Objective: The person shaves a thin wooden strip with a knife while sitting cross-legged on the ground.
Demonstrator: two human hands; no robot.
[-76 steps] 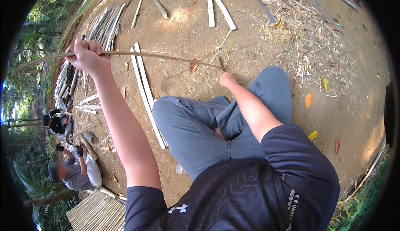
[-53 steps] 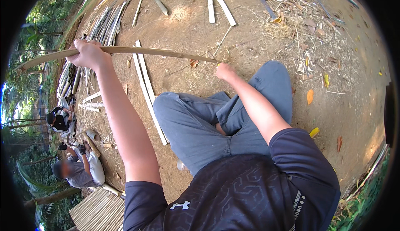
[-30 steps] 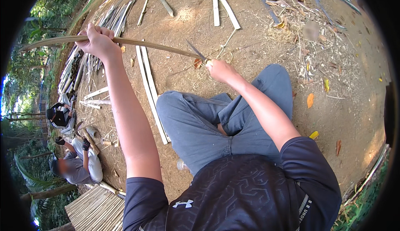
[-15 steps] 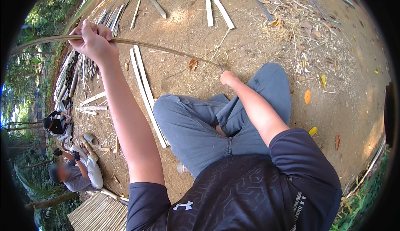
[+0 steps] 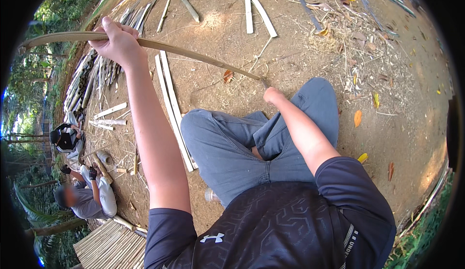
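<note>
A left hand [image 5: 118, 43] is gripping a long, bowed wooden strip [image 5: 193, 55], fingers wrapping tightly around it at the far left, while the right hand [image 5: 273, 95] is clenching what appears to be a small knife [image 5: 264, 82], its handle hidden. The strip is hanging above bare ground [image 5: 407, 85], beyond the crossed legs [image 5: 218, 145], and crossing over pale slats [image 5: 172, 109]. Its long axis is running left to right, the right end slanting nearer toward the knife, the left end curving away leftward. By all appearances, the hands are shaving or trimming the strip; whether the blade is touching it is remaining unclear. The next stroke is probably calling for a firm left hold and a shallow blade angle.
</note>
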